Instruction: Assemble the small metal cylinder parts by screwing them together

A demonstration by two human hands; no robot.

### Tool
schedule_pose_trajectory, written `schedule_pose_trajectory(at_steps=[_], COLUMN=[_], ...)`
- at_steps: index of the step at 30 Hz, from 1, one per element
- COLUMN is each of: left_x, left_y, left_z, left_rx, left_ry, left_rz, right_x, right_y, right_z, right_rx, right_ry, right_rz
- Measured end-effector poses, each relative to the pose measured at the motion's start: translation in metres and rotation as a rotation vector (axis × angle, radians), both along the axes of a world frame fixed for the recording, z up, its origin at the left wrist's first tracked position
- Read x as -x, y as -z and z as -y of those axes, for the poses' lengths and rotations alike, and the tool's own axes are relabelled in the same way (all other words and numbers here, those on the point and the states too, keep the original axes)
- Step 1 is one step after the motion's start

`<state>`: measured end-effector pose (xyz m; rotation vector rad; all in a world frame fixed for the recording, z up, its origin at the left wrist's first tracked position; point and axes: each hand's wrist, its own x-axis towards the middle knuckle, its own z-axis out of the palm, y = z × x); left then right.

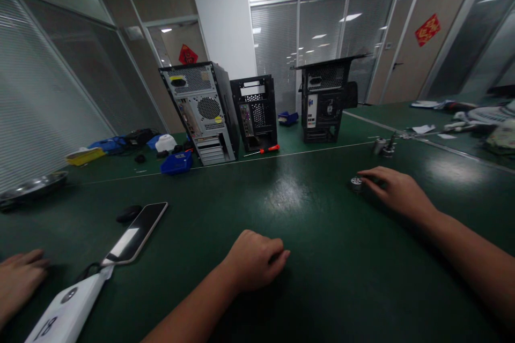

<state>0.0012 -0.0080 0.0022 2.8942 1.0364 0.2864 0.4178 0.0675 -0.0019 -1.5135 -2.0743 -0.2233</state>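
Note:
On the right side of the green table, my right hand [396, 192] has its thumb and forefinger at the edge of a small round silver motor [356, 184], which stands on the tabletop. The fingertips look closed on its right side. My left hand [257, 260] rests on the table near the front middle, curled into a loose fist with nothing seen in it. A little farther back than the right hand stand more small metal motor-like parts [387, 149].
Behind stand three computer cases: a grey one [209, 110], an open black frame [255, 112] and another black one [322, 102]. A red screwdriver [270, 149] and blue bin [177, 163] lie before them. At left are a phone [139, 230], a white device [66, 308] and another person's hand [20, 284].

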Motion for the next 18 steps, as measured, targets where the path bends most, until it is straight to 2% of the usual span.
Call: schedule_pose_trajectory(at_steps=[3,10,18], left_x=[0.0000,0.0003,-0.0007], left_y=[0.0003,0.0005,-0.0023], left_z=[-0.0003,0.0002,0.0007], left_rx=[0.004,0.001,0.018], left_ry=[0.002,-0.002,-0.001], left_rz=[0.004,0.004,0.003], right_x=[0.0020,0.0017,0.0069], right_y=[0.0011,0.0052,0.0020], right_z=[0.0001,-0.0027,-0.0002], right_rx=[-0.018,0.049,0.017], right_ry=[-0.016,-0.057,-0.050], right_rz=[-0.021,-0.038,-0.073])
